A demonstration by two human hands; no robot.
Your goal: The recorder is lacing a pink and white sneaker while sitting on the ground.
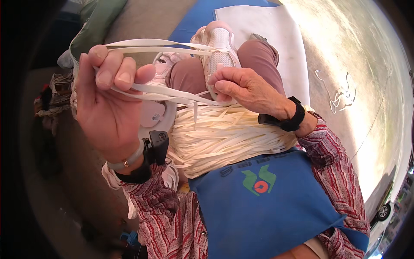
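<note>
Strips (168, 91), pale and flat, run taut from the left hand (108, 99) across to the right hand (246, 88). Left hand is raised, fingers curled together and clamped on several strips, which loop over the forefinger and pass under the thumb. Right hand sits lower, fingertips pinched together on the same strips just beside the shoe (220, 47). Upper strands run on to the shoe's toe and appear hooked there.

Around: a thick bundle of loose strips (224, 138) lies across the lap, directly under both hands, on top of the blue apron (263, 203). Bent knee in mauve trousers (258, 56) stands just behind the right hand. Black bands on both wrists; left one carries a small black box (156, 146).

Room: little between the hands, which are hemmed in by the knee, shoe and bundle. More open space lies to the right.

Surface: white sheet (276, 39) on a blue mat (194, 17), laid on sunlit concrete ground (358, 64). A scrap of tangled strip (340, 93) lies on the concrete, well apart. Dark clutter sits at the left edge, too dim to identify.
</note>
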